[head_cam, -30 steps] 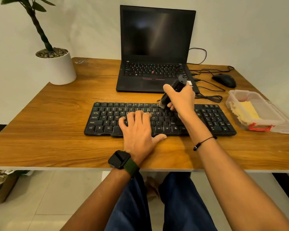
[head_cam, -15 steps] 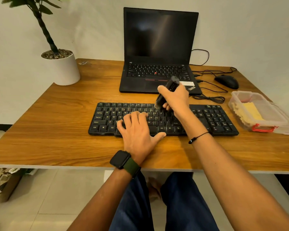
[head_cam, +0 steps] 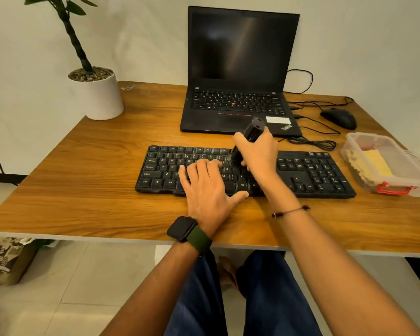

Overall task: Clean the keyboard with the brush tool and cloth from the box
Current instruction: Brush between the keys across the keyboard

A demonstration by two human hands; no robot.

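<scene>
A black keyboard (head_cam: 320, 173) lies across the middle of the wooden desk. My right hand (head_cam: 260, 154) grips a black brush tool (head_cam: 251, 130), tilted, with its bristle end down on the keys in the upper middle rows. My left hand (head_cam: 209, 190) lies flat on the keyboard's lower middle, fingers straight, thumb near the front edge. A clear plastic box (head_cam: 383, 163) with a red latch stands open at the right, holding a yellow cloth (head_cam: 374, 163).
An open black laptop (head_cam: 240, 69) stands behind the keyboard. A black mouse (head_cam: 338, 117) and its coiled cable (head_cam: 310, 143) lie at the back right. A white plant pot (head_cam: 98, 95) sits at the back left corner. The desk (head_cam: 83, 178) ends just before my knees.
My right hand with the brush has shifted left along the keyboard's upper rows. The left hand has stayed flat on the keys. The view has drifted slightly.
</scene>
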